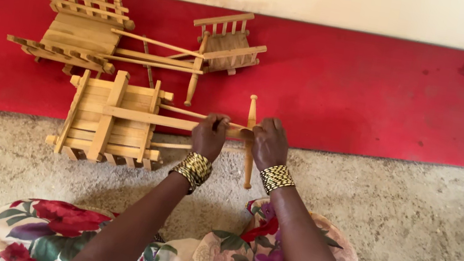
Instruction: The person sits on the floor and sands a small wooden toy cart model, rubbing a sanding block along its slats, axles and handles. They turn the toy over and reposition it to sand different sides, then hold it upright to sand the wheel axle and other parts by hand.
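Two hands [240,140] grip one of three wooden toy carts [112,121].

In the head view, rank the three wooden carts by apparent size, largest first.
1. Near cart by the hands, though nearness may inflate it.
2. Far-left cart.
3. Small cart, clearly smallest.

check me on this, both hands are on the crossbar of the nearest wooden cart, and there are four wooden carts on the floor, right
Not quite: the head view shows three wooden carts, not four. The nearest wooden cart lies by the knees, with a larger one and a small one behind it on the red strip. The rest holds: left hand and right hand both grip its crossbar.
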Tool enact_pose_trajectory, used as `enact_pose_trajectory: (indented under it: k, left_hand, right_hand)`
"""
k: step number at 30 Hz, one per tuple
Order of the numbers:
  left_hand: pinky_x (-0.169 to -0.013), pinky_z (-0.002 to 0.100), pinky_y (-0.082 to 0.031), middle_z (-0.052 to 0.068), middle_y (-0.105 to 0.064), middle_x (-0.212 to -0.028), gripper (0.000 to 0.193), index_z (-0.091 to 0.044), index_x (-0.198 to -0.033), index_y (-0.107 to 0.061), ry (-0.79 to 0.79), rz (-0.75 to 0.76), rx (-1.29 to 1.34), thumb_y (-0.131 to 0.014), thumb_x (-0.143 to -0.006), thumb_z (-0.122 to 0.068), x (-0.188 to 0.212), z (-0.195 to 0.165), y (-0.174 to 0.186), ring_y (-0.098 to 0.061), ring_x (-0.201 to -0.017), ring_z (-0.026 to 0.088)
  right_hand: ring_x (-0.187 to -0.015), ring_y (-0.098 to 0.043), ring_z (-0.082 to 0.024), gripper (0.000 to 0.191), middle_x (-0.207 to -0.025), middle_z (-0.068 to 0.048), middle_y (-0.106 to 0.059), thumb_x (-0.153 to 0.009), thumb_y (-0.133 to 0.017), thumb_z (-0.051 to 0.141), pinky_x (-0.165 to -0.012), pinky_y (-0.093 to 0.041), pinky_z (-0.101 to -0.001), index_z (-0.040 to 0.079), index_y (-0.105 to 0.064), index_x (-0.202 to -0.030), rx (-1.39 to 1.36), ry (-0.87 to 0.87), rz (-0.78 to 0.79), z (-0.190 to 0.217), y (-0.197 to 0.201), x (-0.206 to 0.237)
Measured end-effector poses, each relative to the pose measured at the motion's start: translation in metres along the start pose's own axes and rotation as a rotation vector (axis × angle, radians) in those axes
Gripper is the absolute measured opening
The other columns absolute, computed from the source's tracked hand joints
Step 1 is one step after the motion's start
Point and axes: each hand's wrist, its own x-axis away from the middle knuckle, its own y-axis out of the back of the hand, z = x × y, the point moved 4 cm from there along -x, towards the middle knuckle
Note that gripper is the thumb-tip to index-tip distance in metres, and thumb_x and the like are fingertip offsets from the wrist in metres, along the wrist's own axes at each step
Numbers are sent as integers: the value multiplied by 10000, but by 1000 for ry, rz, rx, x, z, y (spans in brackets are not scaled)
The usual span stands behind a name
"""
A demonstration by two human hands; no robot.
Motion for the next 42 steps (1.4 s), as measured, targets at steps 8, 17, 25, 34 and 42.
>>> enact_pose_trajectory:
  k: [8, 17, 25, 34, 42]
  left_hand:
    - [-1187, 520, -293, 113, -708, -1040, 262, -72, -1097, -725, -640, 24, -557, -736, -909, -254, 5, 3, 38, -630, -1095, 294]
    - [-1177, 497, -307, 68, -720, -1015, 227, -120, -1078, -745, -625, 45, -469, -752, -883, -237, 1, 10, 37, -645, -1092, 258]
    - [-1170, 517, -306, 84, -742, -1002, 206, -104, -1067, -757, -580, 75, -469, -752, -886, -201, -2, 10, 36, -658, -1064, 267]
    - [-1163, 491, -307, 63, -741, -1022, 200, -105, -1068, -756, -578, 80, -451, -720, -920, -233, -3, 9, 38, -654, -1064, 237]
    - [-1182, 486, -298, 51, -730, -988, 196, -118, -1077, -747, -553, 115, -456, -715, -927, -240, -4, 5, 40, -659, -1041, 222]
  right_hand:
    - [-946, -670, -216, 197, -930, -38, -716, -864, -720, 19, -784, -597, -361, 174, -808, -949, -146, -63, 74, -7, -10, -11]
    - [-936, -678, -252, 127, -881, -65, -752, -729, -790, 93, -818, -589, -413, 146, -824, -839, -170, -48, 216, -25, -26, -9]
    - [-873, -673, -244, 58, -893, -71, -708, -835, -771, 127, -774, -597, -395, 132, -801, -885, -271, -43, 157, -20, -25, -8]
    - [-884, -671, -255, 134, -861, -64, -722, -852, -713, 141, -771, -594, -406, 198, -831, -880, -156, -23, 200, -14, -19, -8]
    - [-847, -674, -230, 128, -864, -82, -702, -880, -714, 148, -743, -593, -416, 161, -818, -953, -74, -248, 326, -38, -28, -3]
